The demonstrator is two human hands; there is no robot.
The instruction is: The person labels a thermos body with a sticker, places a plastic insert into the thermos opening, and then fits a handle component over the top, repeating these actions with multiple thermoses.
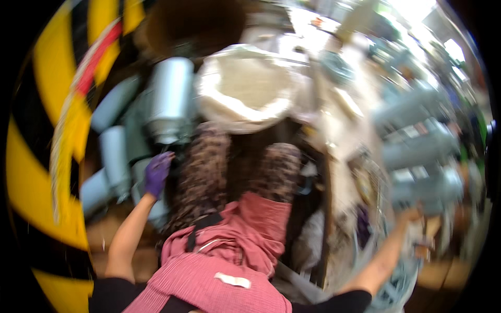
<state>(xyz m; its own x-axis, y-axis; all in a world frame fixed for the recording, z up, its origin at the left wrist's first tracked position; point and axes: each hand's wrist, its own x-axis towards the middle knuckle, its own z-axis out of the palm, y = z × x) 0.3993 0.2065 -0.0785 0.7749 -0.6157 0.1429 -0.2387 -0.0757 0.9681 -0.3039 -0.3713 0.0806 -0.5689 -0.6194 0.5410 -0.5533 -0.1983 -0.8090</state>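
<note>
My left hand (157, 175), in a purple glove, is beside my left knee, just below the narrow end of a pale blue bottle-like cylinder (171, 96). Its fingers look drawn together; blur hides what is between them, if anything. More blue cylinders (114, 156) lie to its left. Far out on the right, my right hand (412, 213) looks bare and is smeared by motion. It is close to the lower edge of a blue bottle-like container (428, 189); whether it grips that container is unclear.
A white-lined round container (250, 78) stands ahead of my knees. To the right runs a cluttered pale worktop (334, 135). Further blue containers (417, 138) lie beyond it. A blue plastic basket (394, 289) sits below my right forearm. Yellow-and-black striped material (44, 156) borders the left side.
</note>
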